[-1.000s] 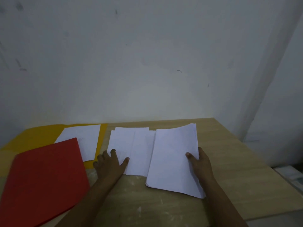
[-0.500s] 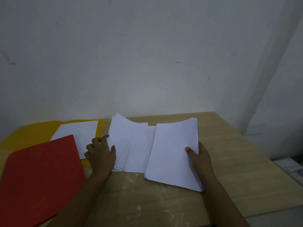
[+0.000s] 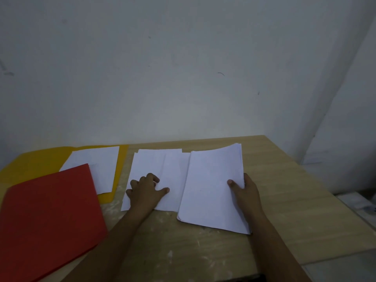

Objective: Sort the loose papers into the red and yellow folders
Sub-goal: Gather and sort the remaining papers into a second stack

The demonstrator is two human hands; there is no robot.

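- our left hand (image 3: 145,191) rests with curled fingers on the small spread of white loose sheets (image 3: 158,174) at the bench (image 3: 284,200) middle, pinching nothing we can tell.
- our right hand (image 3: 245,189) grips the right edge of the thick white paper stack (image 3: 211,188), thumb on top.
- the open yellow card folder (image 3: 30,163), far left, already carries one white sheet (image 3: 97,165); the closed red card folder (image 3: 48,216) lies near left, overlapping it.
- we judge sorting is midway; next, lift a sheet leftward.

I am feeling smooth, matt white paper under my left hand (image 3: 145,191), and my right hand (image 3: 245,191) is gripping a thick paper stack (image 3: 211,188). The table (image 3: 284,200) is looking like pale, scuffed wood; the red folder (image 3: 48,216) and yellow folder (image 3: 34,161) are looking like matt card.
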